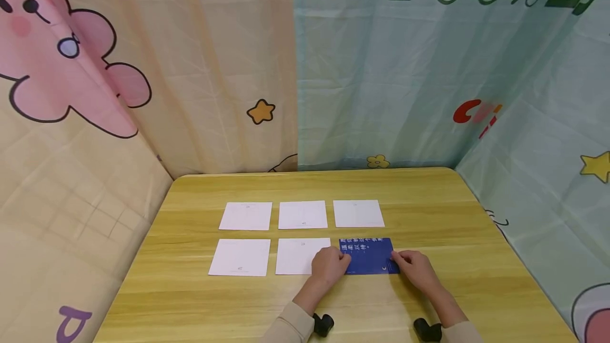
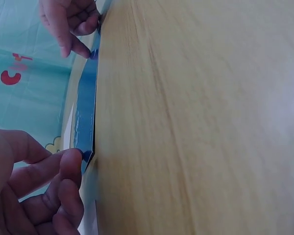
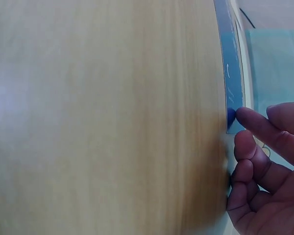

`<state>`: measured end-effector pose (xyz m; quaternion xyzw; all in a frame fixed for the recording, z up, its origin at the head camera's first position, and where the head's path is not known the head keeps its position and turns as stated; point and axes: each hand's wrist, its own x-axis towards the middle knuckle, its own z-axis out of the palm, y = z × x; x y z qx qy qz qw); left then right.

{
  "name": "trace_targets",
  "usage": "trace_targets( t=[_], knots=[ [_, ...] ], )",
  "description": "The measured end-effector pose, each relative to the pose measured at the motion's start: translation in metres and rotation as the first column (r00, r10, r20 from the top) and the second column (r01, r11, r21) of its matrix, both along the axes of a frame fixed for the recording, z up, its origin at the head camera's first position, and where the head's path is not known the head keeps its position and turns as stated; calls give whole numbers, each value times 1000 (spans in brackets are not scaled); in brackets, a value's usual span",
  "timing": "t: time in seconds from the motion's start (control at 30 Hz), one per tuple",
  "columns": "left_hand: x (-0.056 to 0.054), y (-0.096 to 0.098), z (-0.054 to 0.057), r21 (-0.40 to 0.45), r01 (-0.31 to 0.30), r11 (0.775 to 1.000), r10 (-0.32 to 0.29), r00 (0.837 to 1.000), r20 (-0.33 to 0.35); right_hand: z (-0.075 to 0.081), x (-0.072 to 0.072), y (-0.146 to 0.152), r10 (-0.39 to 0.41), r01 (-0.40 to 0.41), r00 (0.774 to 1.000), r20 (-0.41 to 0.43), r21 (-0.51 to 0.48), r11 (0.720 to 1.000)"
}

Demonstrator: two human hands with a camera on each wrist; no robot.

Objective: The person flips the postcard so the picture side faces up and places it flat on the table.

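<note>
A dark blue card [image 1: 369,256] with white printed characters lies at the right end of the near row on the wooden table. At its left edge my left hand [image 1: 329,265] pinches it, covering part of the white card [image 1: 297,253] beside it. My right hand [image 1: 418,269] pinches the opposite edge. In the left wrist view, the fingertips of my left hand [image 2: 44,183] meet at a corner of the blue card [image 2: 85,112]. The right wrist view has my right hand [image 3: 269,166] with a fingertip right at the card's edge, its other fingers curled.
Several white cards lie face up in two rows: three in the far row, such as the middle card [image 1: 303,215], and others in the near row, such as the left card [image 1: 240,257]. Patterned curtains [image 1: 229,68] surround the wooden table [image 1: 190,306] at the back and sides.
</note>
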<state>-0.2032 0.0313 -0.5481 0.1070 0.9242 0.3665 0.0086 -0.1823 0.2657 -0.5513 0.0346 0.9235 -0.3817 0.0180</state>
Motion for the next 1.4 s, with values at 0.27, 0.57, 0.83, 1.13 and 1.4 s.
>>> trace_targets(
  t=[0.27,0.57,0.83,1.13,1.4],
  knots=[
    [-1,-1,-2,11,-6,1000,5,999,37,-2,2,0,11,-11,999,-36,-3,1000],
    [-6,-10,2,122,38,992,-54,990,128,6,1,-10,3,4,998,-68,93,996],
    [-13,-52,17,338,-6,941,-46,988,145,21,-1,-39,-5,15,995,-100,109,994],
    [-16,-125,24,319,-192,928,167,980,106,23,-7,-85,-25,21,997,-69,-50,999],
    [-4,-158,17,287,-316,904,293,949,121,25,-10,-121,-4,-7,998,-62,-176,984]
  ],
)
